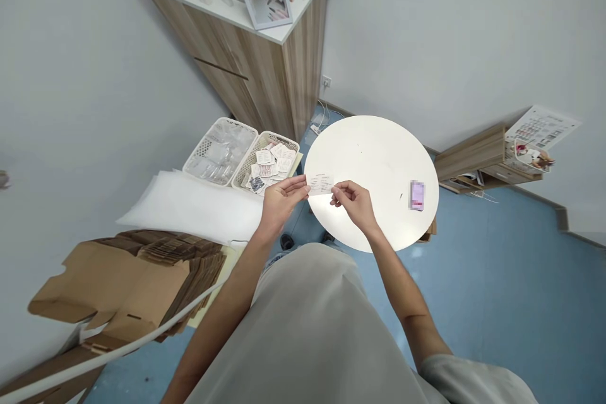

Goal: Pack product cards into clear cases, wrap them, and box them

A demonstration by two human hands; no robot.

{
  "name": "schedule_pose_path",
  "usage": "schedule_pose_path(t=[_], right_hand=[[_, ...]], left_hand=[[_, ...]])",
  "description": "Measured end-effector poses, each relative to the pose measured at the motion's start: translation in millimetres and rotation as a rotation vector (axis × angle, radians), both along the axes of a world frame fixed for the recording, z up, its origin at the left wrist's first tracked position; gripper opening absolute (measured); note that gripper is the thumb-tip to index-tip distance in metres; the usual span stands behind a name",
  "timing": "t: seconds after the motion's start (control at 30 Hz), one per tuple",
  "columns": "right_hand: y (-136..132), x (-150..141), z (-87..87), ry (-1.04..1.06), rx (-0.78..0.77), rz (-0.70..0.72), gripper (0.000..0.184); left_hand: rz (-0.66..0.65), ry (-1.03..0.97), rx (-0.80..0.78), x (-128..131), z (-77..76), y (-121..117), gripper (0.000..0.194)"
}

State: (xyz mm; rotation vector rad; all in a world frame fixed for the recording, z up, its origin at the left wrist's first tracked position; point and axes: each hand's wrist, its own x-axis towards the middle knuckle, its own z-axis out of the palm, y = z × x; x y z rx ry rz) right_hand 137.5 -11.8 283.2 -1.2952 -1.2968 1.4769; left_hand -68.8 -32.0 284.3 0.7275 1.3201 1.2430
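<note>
Head view: flattened brown cardboard (127, 281) lies stacked at the lower left of the frame, with white sheets (189, 205) just above it. Left of centre, a white basket (204, 175) holds clear plastic packs, and beside it a second basket (245, 166) holds a loose pile of printed cards (267, 170). Above both, a wood-grain cabinet (237, 53) fills the upper middle. At the centre, the left hand (280, 202) pinches the left end of a small white printed card (320, 184); the right hand (356, 202) has its thumb and fingers closed at the card's right end. Behind the card spreads a round white table (374, 151), with a pixelated purple item (417, 196) on its right side. Far right stands a low wooden shelf (473, 154).
</note>
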Motion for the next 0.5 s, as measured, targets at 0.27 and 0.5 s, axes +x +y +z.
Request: schedule_pose_path(t=[0.27,0.5], right_hand=[[4.0,1.2,-0.4,0.083,-0.042,0.012,0.057],[7.1,6.3,0.3,0.080,-0.127,-0.057,0.052]], left_hand=[[-0.064,0.124,0.076,-0.7,4.8,-2.1,0.034],[-0.154,0.242,0.257,-0.7,4.2,-6.8,0.007]])
